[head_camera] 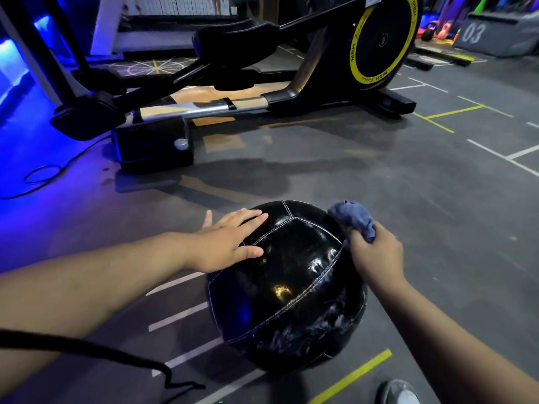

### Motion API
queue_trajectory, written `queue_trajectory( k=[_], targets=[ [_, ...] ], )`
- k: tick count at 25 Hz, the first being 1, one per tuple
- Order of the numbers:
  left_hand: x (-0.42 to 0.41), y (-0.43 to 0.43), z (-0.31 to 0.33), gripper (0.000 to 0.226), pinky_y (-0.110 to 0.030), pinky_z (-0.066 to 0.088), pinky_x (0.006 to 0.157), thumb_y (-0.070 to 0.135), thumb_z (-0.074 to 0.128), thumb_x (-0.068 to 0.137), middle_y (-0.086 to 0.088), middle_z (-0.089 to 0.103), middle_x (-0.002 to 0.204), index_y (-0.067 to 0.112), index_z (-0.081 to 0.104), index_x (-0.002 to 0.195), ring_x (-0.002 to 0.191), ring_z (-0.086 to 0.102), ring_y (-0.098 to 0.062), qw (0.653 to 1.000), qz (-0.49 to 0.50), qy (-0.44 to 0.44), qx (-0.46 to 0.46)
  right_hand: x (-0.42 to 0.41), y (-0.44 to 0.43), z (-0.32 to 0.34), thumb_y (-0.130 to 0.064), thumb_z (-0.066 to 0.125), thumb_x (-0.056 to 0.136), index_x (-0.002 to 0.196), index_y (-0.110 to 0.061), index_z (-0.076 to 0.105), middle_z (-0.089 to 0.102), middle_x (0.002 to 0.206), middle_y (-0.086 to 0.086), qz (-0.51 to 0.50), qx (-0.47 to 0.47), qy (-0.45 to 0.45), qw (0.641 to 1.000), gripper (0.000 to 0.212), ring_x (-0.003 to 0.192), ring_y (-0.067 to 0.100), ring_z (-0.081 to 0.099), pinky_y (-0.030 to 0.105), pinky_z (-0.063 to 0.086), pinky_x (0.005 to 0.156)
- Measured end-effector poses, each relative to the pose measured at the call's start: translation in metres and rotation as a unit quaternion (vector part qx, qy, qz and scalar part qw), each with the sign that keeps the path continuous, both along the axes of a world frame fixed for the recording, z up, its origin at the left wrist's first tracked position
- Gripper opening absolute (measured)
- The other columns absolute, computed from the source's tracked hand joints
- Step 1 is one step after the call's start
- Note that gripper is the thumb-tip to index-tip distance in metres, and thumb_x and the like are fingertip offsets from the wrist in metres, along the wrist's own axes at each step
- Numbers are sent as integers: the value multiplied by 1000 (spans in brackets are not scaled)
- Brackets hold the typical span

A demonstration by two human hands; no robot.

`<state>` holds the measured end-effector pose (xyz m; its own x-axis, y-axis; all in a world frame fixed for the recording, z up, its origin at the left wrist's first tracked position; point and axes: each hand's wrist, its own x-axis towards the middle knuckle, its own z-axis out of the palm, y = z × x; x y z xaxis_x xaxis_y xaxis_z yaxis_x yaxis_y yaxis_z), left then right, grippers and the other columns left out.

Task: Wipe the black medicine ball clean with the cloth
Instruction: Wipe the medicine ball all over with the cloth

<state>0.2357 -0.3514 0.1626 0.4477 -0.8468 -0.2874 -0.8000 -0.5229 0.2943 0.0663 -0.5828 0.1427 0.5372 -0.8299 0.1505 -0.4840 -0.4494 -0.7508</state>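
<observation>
The ball [287, 287] sits on the floor [408, 199] between both hands: the left hand [230, 243] lies flat on its upper left, and the right hand [374, 255] bunches the cloth [354, 218] against its upper right edge. An elliptical [233, 91] stands behind it, well apart, and a shoe [399, 393] shows near the bottom right.

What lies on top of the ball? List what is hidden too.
Left hand flat on the ball; right hand holds a cloth at its upper right edge. Surface under both is covered.
</observation>
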Motion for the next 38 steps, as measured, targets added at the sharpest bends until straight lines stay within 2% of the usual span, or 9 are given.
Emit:
queue_trajectory(
  k=[5,10,15,18,23,25,29,34,38],
  targets=[
    [9,-1,-2,71,-67,-10,112,56,34,97,24,-10,158,38,-8,152,148,-12,-8,1000,10,0,4,-7,48,-12,-18,52,77,129,-13,63,60,138,4,152,-163,-105,969,53,127,18,54,33,40,108],
    [10,5,-2,71,-68,-5,113,56,32,96,21,-10,159,38,-8,152,148,-10,-9,1000,23,-3,12,-14,55,-4,-18,53,79,133,-11,60,53,143,14,454,-411,-43,789,56,128,28,49,40,35,113],
    [11,-13,1,68,-67,-9,112,57,30,97,22,-7,159,37,-5,152,148,-10,-8,1000,19,-1,1,8,-2,-3,-10,54,80,129,-19,63,62,134,2,154,-77,-82,982,50,125,22,58,23,41,102],
    [13,-17,-4,68,-66,-10,112,57,30,97,22,-7,159,37,-6,152,148,-11,-8,1000,9,-6,-2,-4,24,-8,-15,54,79,129,-18,64,60,137,3,122,-145,-65,980,51,126,23,57,29,41,105],
    [20,-6,-6,65,-68,-5,112,51,30,99,19,-7,160,37,-6,152,148,-8,-10,1000,22,-12,4,-24,120,-49,-16,48,100,125,-17,65,61,136,9,481,-487,-55,727,31,121,32,59,46,44,103],
    [18,-4,-6,66,-67,-7,112,53,31,98,21,-8,160,38,-5,152,148,-7,-9,1000,27,3,4,-24,121,-57,-22,48,103,127,-23,63,59,139,5,518,-526,-29,673,29,121,35,58,46,45,102],
    [20,-9,-7,63,-69,-6,111,51,31,99,19,-4,161,38,-1,152,148,-4,-11,999,44,0,-4,-22,77,-34,-19,39,102,133,-10,60,53,143,15,488,-467,-71,734,38,125,37,53,48,40,107],
    [26,-13,-3,62,-69,-7,111,57,26,98,19,-3,161,41,-1,151,149,-7,-12,999,53,-8,9,0,18,-13,-7,60,84,125,-12,65,64,131,4,189,-137,-140,962,42,122,22,60,19,42,104],
    [32,-14,-2,61,-68,-10,111,57,24,98,19,-3,161,42,-1,151,149,-10,-10,998,62,3,14,21,-3,1,-6,65,80,120,-28,68,72,113,-7,124,44,-95,987,46,107,12,66,15,47,91]
  ],
)
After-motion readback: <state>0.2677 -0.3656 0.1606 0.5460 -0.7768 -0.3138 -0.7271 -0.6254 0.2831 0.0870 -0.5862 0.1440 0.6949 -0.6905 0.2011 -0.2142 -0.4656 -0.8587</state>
